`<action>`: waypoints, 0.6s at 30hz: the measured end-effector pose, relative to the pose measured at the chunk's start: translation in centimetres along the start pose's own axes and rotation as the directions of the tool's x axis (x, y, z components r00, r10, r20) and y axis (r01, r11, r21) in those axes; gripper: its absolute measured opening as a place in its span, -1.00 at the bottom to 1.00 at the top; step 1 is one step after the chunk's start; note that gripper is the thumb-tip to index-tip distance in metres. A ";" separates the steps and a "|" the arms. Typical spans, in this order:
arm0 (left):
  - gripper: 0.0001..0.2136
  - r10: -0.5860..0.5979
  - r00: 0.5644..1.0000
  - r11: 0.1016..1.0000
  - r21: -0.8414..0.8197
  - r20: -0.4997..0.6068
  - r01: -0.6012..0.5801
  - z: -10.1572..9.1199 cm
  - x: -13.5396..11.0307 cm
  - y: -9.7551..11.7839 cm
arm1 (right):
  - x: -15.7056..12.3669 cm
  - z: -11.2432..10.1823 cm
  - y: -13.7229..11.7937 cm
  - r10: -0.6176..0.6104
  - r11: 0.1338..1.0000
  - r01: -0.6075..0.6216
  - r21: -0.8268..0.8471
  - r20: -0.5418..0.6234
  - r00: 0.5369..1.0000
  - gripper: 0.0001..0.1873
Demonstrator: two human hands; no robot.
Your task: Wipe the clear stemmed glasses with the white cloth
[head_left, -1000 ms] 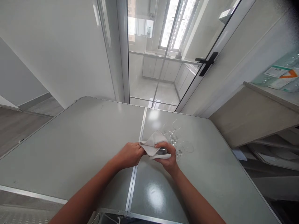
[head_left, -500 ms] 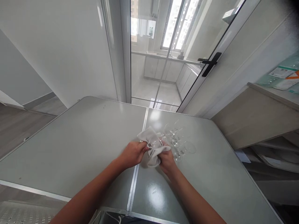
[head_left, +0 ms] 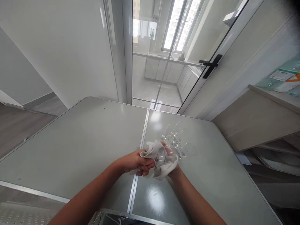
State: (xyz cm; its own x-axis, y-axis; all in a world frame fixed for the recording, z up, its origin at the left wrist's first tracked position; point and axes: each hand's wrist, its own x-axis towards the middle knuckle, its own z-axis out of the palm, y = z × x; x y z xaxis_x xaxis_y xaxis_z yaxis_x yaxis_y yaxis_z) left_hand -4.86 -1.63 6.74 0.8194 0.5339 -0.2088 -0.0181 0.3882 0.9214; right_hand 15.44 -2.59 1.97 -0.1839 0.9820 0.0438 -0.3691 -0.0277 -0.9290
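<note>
Over the seam of the table, my left hand point(head_left: 138, 162) is closed with its fingers curled at the base end of a clear stemmed glass point(head_left: 160, 159). A white cloth point(head_left: 153, 150) wraps loosely around the glass, one edge lying against my left thumb. My right hand point(head_left: 175, 172) cups the cloth from the right, its fingers curling up behind the glass and partly hidden by the fabric. Just beyond my right hand stand several clear stemmed glasses point(head_left: 176, 144), their thin outlines hard to separate.
The grey-green table point(head_left: 93, 137) has a metal strip point(head_left: 144, 125) across its middle. Behind it is a glass door point(head_left: 161, 72) with a black handle point(head_left: 212, 66). A wooden shelf point(head_left: 264, 115) holding plastic-wrapped packs point(head_left: 284, 78) stands at the right.
Both hands have come slightly nearer to me with the glass and cloth. My left hand has turned over, its fingers now curled below, and my right hand has opened the cloth wider around the glass.
</note>
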 end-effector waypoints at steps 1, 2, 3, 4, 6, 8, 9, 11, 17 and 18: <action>-0.55 0.004 1.000 0.999 -0.046 -0.025 -0.005 0.2 0.2 -0.2 | 0.0 0.1 0.1 0.020 1.000 -0.020 0.012 0.018 1.000 -0.34; -0.55 0.025 0.997 0.999 -0.041 -0.079 -0.028 0.3 0.4 -0.5 | 0.0 0.2 0.1 0.045 0.998 -0.046 0.034 0.029 0.999 -0.32; -0.54 0.056 0.987 0.998 0.004 -0.149 -0.056 0.5 0.7 -0.8 | 0.1 0.4 0.2 0.061 0.997 -0.062 0.051 0.023 0.998 -0.29; -0.51 0.100 0.968 0.994 0.076 -0.231 -0.085 0.6 1.1 -1.2 | 0.2 0.7 0.3 0.061 0.997 -0.060 0.048 -0.011 0.998 -0.27; -0.51 0.208 0.901 0.961 0.251 -0.381 -0.116 0.7 1.8 -1.9 | 0.3 1.1 0.6 0.037 0.999 -0.035 0.027 -0.078 0.996 -0.30; -0.60 0.292 0.841 0.908 0.408 -0.455 -0.095 0.5 2.2 -2.2 | 0.5 1.4 0.9 0.005 1.000 -0.004 0.011 -0.115 0.993 -0.40; -0.66 0.329 0.822 0.876 0.476 -0.464 -0.082 0.3 2.3 -2.2 | 0.6 1.4 1.1 -0.006 1.000 0.007 0.004 -0.133 0.991 -0.45; -0.75 0.399 0.796 0.812 0.579 -0.455 -0.076 -0.1 2.1 -1.9 | 0.8 1.2 1.4 -0.024 1.000 0.023 -0.006 -0.184 0.983 -0.53; -0.47 0.579 0.605 0.807 0.490 -0.547 -0.330 -0.4 1.1 -1.0 | 1.1 0.4 2.4 0.038 0.999 -0.035 0.017 -0.248 0.968 -0.57; -0.50 0.570 0.611 0.819 0.442 -0.549 -0.366 -0.3 1.1 -1.0 | 1.1 0.6 2.5 0.086 0.996 -0.081 0.033 -0.218 0.972 -0.56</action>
State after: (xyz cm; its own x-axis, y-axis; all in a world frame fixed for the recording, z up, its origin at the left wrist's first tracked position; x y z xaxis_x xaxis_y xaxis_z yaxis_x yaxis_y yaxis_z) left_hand -4.10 -1.18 5.51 0.1764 0.9599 0.2179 -0.0617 -0.2102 0.9757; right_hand 13.76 -1.72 -0.05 -0.0117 0.9930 -0.1175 -0.3825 -0.1130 -0.9170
